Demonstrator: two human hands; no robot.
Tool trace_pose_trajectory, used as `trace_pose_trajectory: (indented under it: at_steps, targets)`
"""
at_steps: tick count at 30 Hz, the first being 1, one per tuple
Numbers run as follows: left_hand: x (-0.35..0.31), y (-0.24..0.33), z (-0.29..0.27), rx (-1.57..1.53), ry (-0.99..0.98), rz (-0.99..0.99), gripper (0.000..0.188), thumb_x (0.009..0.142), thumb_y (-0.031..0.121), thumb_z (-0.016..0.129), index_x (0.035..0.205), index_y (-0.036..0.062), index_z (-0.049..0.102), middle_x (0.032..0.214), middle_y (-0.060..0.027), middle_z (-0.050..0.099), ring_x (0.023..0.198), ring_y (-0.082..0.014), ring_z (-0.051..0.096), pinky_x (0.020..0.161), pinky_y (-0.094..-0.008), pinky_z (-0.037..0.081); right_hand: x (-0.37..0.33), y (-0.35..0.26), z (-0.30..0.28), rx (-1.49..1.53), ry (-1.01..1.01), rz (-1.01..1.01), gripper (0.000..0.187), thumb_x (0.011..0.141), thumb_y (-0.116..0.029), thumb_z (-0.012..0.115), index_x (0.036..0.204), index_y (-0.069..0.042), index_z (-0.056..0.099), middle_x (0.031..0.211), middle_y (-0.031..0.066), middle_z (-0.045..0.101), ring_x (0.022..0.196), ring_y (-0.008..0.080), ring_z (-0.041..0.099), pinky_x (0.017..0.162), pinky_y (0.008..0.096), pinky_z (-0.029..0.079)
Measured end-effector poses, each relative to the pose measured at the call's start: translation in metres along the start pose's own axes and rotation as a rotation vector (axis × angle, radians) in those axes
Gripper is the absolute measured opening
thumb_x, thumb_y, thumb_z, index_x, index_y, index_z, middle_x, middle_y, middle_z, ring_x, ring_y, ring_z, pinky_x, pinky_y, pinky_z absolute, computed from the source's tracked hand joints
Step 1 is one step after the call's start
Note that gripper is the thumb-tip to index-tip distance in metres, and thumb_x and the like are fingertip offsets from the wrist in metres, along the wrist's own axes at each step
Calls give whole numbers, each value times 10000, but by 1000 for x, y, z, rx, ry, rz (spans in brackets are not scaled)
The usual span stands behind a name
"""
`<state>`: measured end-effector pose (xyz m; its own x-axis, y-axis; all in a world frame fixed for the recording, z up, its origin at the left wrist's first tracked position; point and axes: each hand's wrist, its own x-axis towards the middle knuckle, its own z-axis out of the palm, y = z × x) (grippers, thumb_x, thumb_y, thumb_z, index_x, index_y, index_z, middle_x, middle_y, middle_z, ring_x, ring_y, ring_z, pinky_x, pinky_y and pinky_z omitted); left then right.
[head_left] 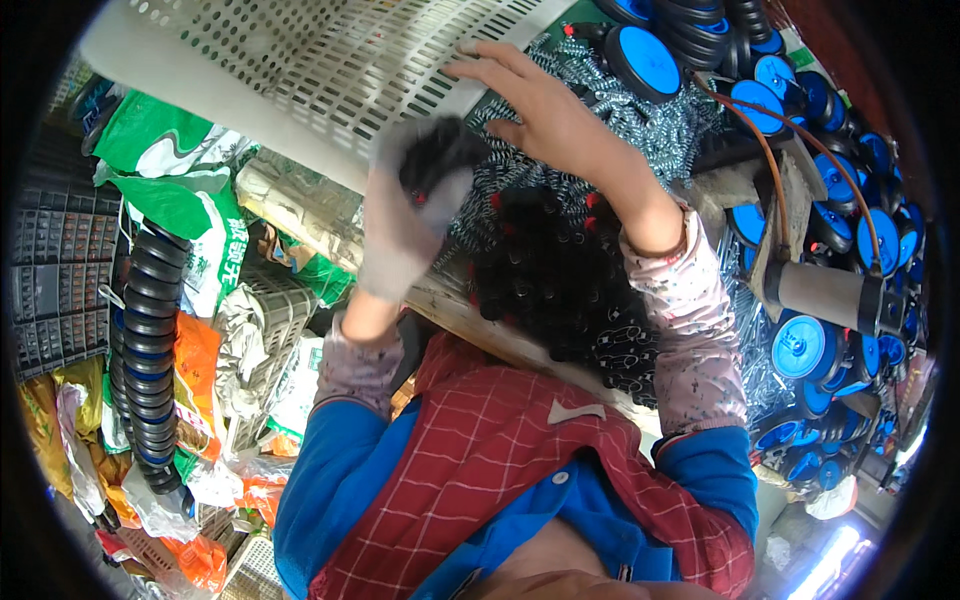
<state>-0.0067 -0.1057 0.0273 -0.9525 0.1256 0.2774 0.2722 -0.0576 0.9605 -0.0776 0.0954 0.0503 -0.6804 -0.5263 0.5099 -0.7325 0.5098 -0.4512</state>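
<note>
At the far left we see one dark slatted crate (55,290), cut off by the rim of the view, and beside it one long stack of black ring-shaped parts (150,350) hanging down past green and white sacks (175,165) – we count two sacks clearly, the rest are crumpled and hard to separate. Orange bags (195,365) lie lower down, their number unclear.

Across the top runs one white perforated plastic basket (300,70), tilted, its upper edge lost beyond the frame. Our left hand (400,235) wears a pale glove and is blurred; its fingers are curled shut around a small black part (440,150), held just under the basket's edge. How many pieces it grips we cannot tell.

The right hand (545,110) is bare, fingers spread wide and flat – the fingertips touch the basket's lower rim, and nothing is clasped in it. Beneath both hands the worktop (450,300) carries one heap of silver coil springs (650,120), too many to count, and one heap of small black parts with red tips (560,270), partly hidden by the right forearm.

To the right, blue-faced black wheels (800,345) crowd the edge, well over a dozen, many cut off. One cardboard tube (825,293) sits among them, an orange cable (790,150) arching above it
</note>
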Motion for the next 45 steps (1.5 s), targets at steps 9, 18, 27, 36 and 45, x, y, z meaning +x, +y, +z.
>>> trace_pose_trajectory:
  at_steps: [9, 18, 27, 36, 45]
  targets:
    - [-56, -53, -31, 588, -17, 327, 608, 647, 46, 856, 1156, 92, 525, 1251, -184, 547, 1109, -367, 561, 970, -421, 469, -3, 66, 67, -478, -334, 52, 125, 781, -116, 668, 897, -97, 713, 949, 84, 661, 998, 290, 640, 799, 416, 570]
    - [-59, -51, -36, 591, 1, 330, 600, 598, 88, 916, 1114, 114, 612, 1212, -187, 540, 1074, -384, 591, 867, -436, 541, 5, -4, 11, 171, -323, 355, 147, 852, -44, 670, 995, -16, 651, 894, 141, 695, 815, 328, 691, 720, 372, 544]
    - [-70, -48, -29, 558, -21, 319, 569, 580, 98, 919, 1088, 127, 665, 1258, -186, 551, 1078, -353, 624, 876, -410, 568, -18, -50, 15, 104, -349, -11, 270, 805, -29, 696, 1075, -32, 675, 1030, 139, 650, 921, 354, 650, 762, 392, 558]
    - [-80, -60, -33, 586, 54, 332, 541, 561, 101, 927, 1029, 119, 656, 1230, -184, 571, 1073, -365, 627, 863, -409, 575, 1, -12, 45, -162, -463, 175, 182, 806, -48, 675, 985, -48, 705, 1046, 150, 651, 951, 342, 676, 807, 417, 572]
    - [-82, -69, -31, 623, 133, 353, 595, 563, 87, 918, 1083, 116, 630, 1243, -201, 558, 1120, -383, 582, 915, -441, 538, -6, -1, 73, -339, -304, 93, 135, 790, -77, 682, 917, -55, 641, 926, 126, 669, 904, 320, 683, 729, 403, 561]
